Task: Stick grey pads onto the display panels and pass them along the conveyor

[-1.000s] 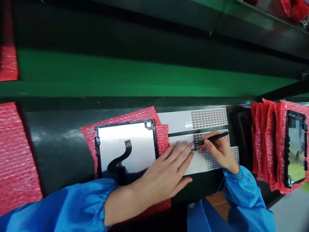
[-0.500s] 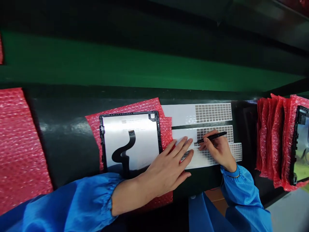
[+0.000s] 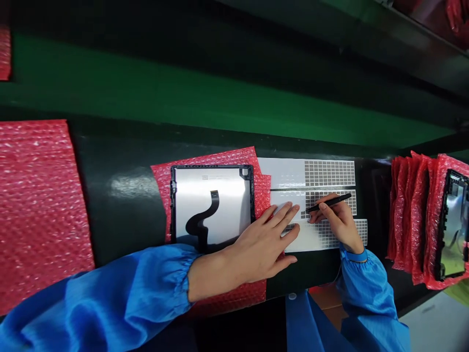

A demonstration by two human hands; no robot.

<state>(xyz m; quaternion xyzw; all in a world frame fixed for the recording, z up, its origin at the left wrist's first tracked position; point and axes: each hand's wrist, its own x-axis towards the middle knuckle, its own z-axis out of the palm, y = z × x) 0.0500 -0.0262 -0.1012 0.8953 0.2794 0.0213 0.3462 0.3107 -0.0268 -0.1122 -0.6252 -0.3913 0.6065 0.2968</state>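
My left hand [image 3: 262,242] lies flat, fingers stretched out, on the white sticker sheets [image 3: 289,198] and the edge of the red bubble wrap [image 3: 220,159]. My right hand [image 3: 339,220] pinches black tweezers [image 3: 328,203], their tip on the grid of small grey stickers in the middle sheet. A tablet screen panel [image 3: 212,205] with a black curved flex cable [image 3: 201,220] rests on the bubble wrap, left of the sheets. Both arms wear blue sleeves.
A large red bubble-wrap sheet [image 3: 40,205] lies at the left. At the right stand several red bubble-wrap pouches [image 3: 414,210], one holding a black-framed panel [image 3: 452,225]. A green conveyor belt [image 3: 183,102] runs behind the dark bench [image 3: 120,205].
The view has drifted, so everything sits a little further right and higher. Both hands keep the same pose on the sticker sheets, the tweezers still at the middle grid.
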